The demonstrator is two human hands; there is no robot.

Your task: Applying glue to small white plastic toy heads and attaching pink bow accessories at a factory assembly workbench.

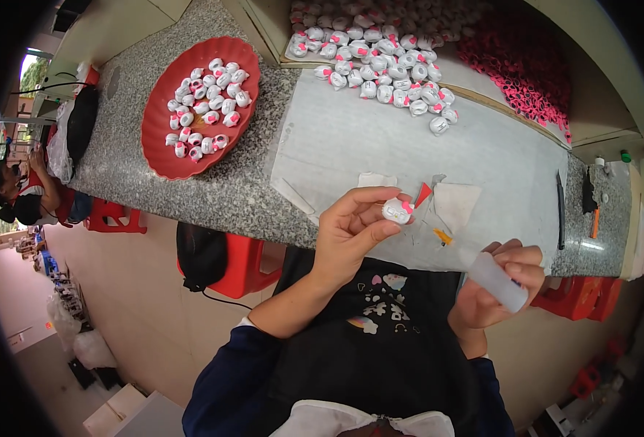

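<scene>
Between the thumb and fingers of my left hand is a small white toy head with a pink bow, held above the worktop sheet. My right hand, lower and to the right, is wrapped round a small translucent white bottle, which is tilted. Just beyond the toy head lie a red pointed scrap and a pale square cloth or paper piece. A small orange-yellow piece lies between my hands on the white sheet.
A red scalloped tray with many toy heads stands left on the speckled counter. More toy heads and a heap of pink parts fill the back. A black stick-like tool lies right. Another person sits far left.
</scene>
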